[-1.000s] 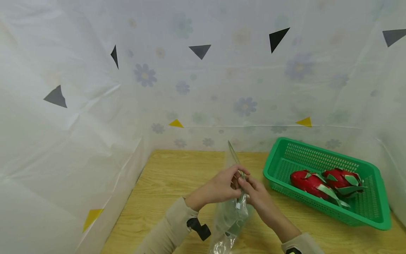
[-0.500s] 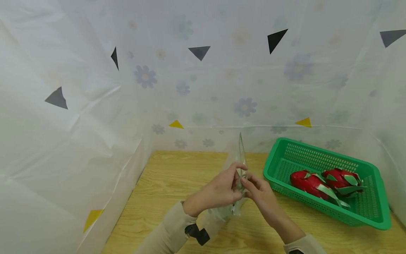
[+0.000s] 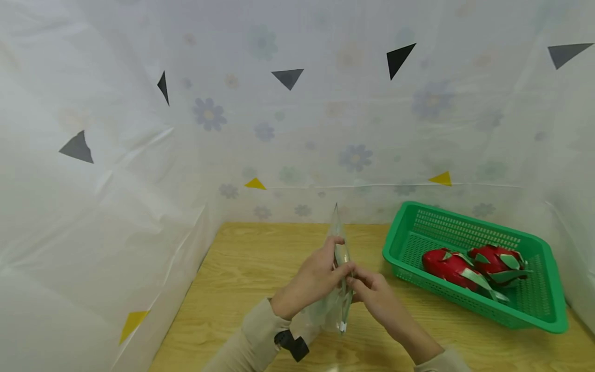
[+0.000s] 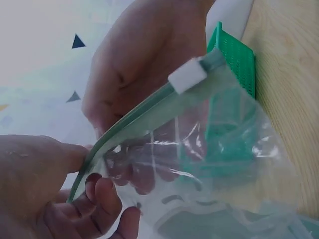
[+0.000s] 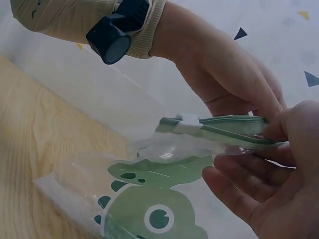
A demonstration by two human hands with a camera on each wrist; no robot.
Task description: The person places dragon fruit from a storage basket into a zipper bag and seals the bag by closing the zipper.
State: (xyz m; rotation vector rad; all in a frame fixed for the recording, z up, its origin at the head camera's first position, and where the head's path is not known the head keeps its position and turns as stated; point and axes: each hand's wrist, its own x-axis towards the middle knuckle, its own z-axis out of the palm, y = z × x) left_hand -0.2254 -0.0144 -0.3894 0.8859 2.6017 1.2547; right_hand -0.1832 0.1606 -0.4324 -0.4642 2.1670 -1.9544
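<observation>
Between both hands is a clear slider zip bag (image 3: 331, 312) with a green zip strip and a green cartoon animal print (image 5: 159, 206). My left hand (image 3: 309, 281) grips the zip edge from the left, its thumb reaching across the strip. From the right, my right hand (image 3: 383, 302) pinches the same edge, fingertips close to the left thumb. A white slider (image 4: 188, 75) sits near the end of the strip closest to me. In the right wrist view the two sides of the strip (image 5: 232, 130) stand slightly apart near the fingers.
A green plastic basket (image 3: 534, 237) stands on the wooden table (image 3: 260, 248) at the right. In it lie two red dragon fruits (image 3: 448, 266) with green scales. White patterned sheeting (image 3: 316, 119) encloses the table at the back and sides.
The bag's far corner has swung right, then back left. Its slider end now points down toward me. My left thumb has moved across the zip strip toward the right hand.
</observation>
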